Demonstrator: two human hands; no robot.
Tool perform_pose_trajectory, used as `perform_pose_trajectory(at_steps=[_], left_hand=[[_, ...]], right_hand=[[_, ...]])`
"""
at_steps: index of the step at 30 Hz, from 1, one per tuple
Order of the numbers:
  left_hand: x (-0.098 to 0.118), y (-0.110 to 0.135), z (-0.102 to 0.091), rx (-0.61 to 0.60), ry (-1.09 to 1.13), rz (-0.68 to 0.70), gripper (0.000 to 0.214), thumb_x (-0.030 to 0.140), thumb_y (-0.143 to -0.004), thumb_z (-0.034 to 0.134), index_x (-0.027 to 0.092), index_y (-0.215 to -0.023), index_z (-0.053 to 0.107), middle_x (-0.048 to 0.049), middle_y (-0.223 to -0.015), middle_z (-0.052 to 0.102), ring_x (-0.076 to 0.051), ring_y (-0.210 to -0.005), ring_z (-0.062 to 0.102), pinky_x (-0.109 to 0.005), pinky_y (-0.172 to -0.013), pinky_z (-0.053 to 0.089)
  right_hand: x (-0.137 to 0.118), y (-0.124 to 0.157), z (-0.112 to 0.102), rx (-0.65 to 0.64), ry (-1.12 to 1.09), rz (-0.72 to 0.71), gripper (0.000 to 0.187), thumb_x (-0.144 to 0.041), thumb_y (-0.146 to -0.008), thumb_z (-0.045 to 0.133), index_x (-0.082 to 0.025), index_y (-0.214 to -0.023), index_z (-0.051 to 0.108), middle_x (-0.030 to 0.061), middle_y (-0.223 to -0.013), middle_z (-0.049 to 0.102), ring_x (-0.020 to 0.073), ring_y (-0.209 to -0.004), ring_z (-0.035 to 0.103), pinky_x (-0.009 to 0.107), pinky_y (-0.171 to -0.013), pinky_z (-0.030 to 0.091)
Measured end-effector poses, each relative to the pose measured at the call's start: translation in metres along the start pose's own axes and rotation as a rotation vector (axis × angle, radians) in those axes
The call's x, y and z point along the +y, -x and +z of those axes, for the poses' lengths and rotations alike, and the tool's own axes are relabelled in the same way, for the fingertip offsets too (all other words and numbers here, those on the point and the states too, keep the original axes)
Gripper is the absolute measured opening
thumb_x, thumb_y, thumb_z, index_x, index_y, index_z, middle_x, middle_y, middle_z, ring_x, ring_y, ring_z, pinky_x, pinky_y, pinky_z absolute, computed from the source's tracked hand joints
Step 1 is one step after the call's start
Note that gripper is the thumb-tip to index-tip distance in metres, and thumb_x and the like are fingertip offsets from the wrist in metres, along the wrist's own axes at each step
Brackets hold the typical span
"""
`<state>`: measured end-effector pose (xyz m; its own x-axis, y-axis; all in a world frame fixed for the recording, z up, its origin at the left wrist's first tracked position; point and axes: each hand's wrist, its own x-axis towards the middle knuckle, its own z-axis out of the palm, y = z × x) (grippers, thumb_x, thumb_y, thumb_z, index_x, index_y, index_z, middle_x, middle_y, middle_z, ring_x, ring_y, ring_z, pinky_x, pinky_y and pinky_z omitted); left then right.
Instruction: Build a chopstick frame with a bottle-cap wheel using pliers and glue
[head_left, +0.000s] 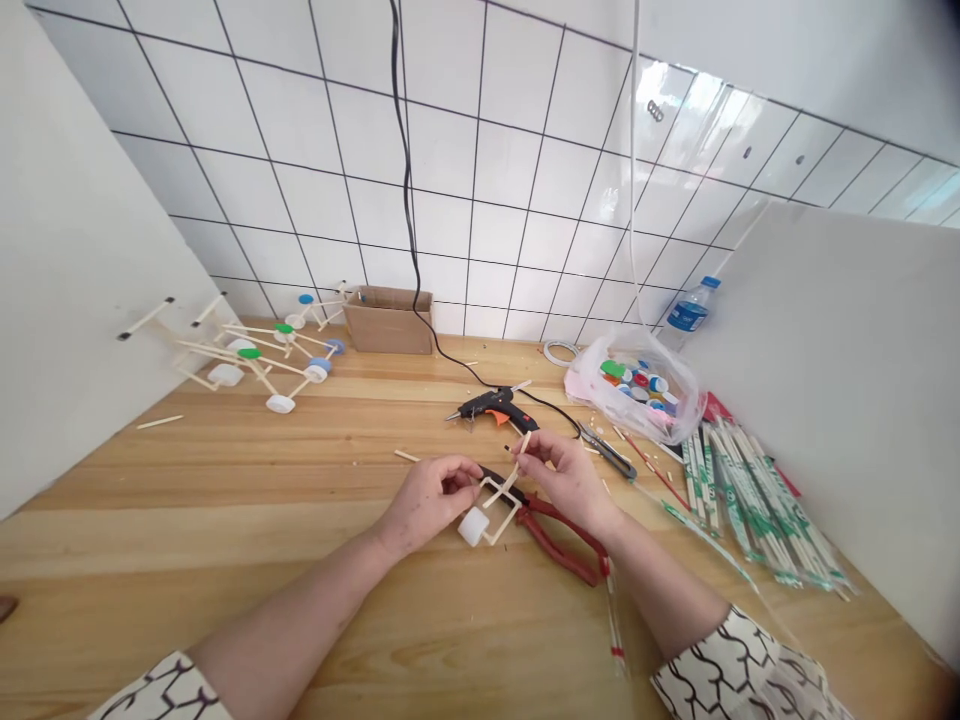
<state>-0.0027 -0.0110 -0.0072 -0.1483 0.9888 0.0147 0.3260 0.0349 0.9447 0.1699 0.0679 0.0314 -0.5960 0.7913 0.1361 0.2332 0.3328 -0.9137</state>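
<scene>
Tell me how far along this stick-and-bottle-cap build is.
Done: stick frames on bottle-cap wheels lie at the back left. In hand: the left hand and right hand hold a smaller stick frame with one white cap. Left: loose caps in a plastic bag and wrapped wooden sticks look unused, so more building seems possible.

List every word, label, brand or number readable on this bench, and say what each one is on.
No text here can be read.
The blue label on the water bottle has white lettering too small and blurred to read.
The green printing on the wrapped chopsticks is too blurred to read.
The glue gun shows no legible marking.
</scene>
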Motion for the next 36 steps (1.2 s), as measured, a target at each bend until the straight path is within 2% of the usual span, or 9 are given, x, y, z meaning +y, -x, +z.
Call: perform_pose_trajectory(at_steps=[10,22,25,30,36], left_hand=[[0.004,-0.001,-0.002,0.024,-0.001,-0.042,0.023,0.036,-0.067,0.063,0.015,-0.075,0.068,-0.0006,-0.059,0.062,-0.011,-0.049,0.046,-0.023,-0.048,0.036],[0.007,-0.001,-0.001,0.020,0.017,-0.070,0.022,0.037,-0.067,0.063,0.016,-0.072,0.068,0.0019,-0.053,0.055,-0.011,-0.048,0.044,-0.023,-0.046,0.033],[0.007,-0.001,-0.002,0.017,0.014,-0.066,0.022,0.037,-0.068,0.062,0.016,-0.073,0.068,0.0019,-0.054,0.055,-0.011,-0.049,0.044,-0.022,-0.046,0.034],[0.005,-0.002,-0.002,0.016,0.011,-0.063,0.021,0.034,-0.069,0.061,0.014,-0.073,0.067,0.0016,-0.055,0.057,-0.010,-0.048,0.043,-0.021,-0.047,0.034],[0.004,-0.002,-0.001,0.036,0.052,-0.059,0.018,0.032,-0.070,0.061,0.014,-0.072,0.067,0.0019,-0.055,0.058,-0.010,-0.048,0.045,-0.020,-0.047,0.036]], right_hand=[[0.001,0.005,0.002,-0.029,0.204,-0.143,0.011,-0.022,-0.082,0.049,-0.018,-0.076,0.057,-0.0001,-0.070,0.061,0.0135,-0.067,0.056,0.025,-0.067,0.044],[0.003,0.005,0.001,-0.034,0.178,-0.151,0.010,-0.020,-0.082,0.050,-0.018,-0.076,0.058,0.0005,-0.071,0.062,0.0131,-0.066,0.055,0.025,-0.066,0.043],[0.003,0.004,0.000,-0.016,0.054,-0.085,0.008,-0.023,-0.079,0.056,-0.018,-0.076,0.060,-0.0001,-0.070,0.061,0.0132,-0.066,0.055,0.027,-0.067,0.043],[0.005,-0.001,-0.006,0.030,-0.416,0.126,0.017,-0.032,-0.071,0.070,-0.017,-0.077,0.065,-0.0006,-0.068,0.064,0.0111,-0.061,0.056,0.025,-0.064,0.044],[0.003,-0.003,-0.011,0.001,-0.800,0.316,0.023,-0.028,-0.061,0.081,-0.015,-0.075,0.069,0.0016,-0.070,0.068,0.0071,-0.054,0.057,0.019,-0.056,0.043]])
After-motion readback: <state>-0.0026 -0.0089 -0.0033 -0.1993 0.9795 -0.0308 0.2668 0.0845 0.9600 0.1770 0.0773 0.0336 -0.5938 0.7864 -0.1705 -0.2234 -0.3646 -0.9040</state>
